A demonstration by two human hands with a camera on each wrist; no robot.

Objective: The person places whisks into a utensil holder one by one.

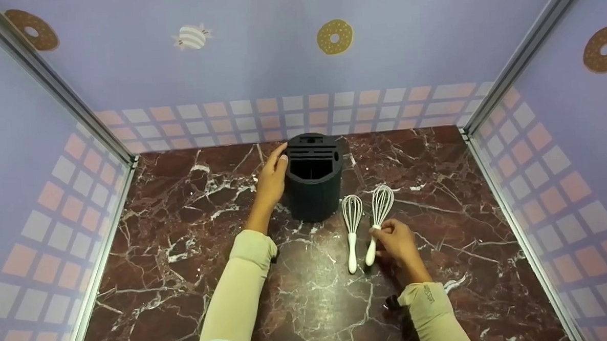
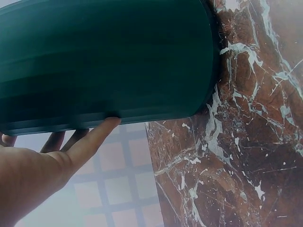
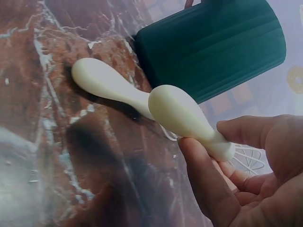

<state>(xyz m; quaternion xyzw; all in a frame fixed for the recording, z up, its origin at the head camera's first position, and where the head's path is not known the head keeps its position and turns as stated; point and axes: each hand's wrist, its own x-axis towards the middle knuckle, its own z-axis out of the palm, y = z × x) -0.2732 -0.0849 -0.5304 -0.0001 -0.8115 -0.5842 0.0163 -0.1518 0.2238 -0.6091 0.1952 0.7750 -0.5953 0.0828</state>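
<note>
A dark green cylindrical utensil holder (image 1: 314,201) with a slotted black top stands upright in the head view. My left hand (image 1: 272,182) rests against its left side, and the left wrist view shows the fingers (image 2: 94,137) stretched along the ribbed wall. To the right, my right hand (image 1: 399,243) pinches a white whisk (image 1: 372,250) between thumb and fingers near the upper end of its handle. The right wrist view shows that handle tilted up above the tabletop. A second, similar whisk (image 1: 352,244) lies just left of it, its wires toward the holder.
A brown-red marbled tabletop (image 1: 195,277) carries everything. Behind it rises a lilac wall (image 1: 257,49) with printed doughnuts and a checked band. Similar panels in metal frames (image 1: 100,210) close off both sides.
</note>
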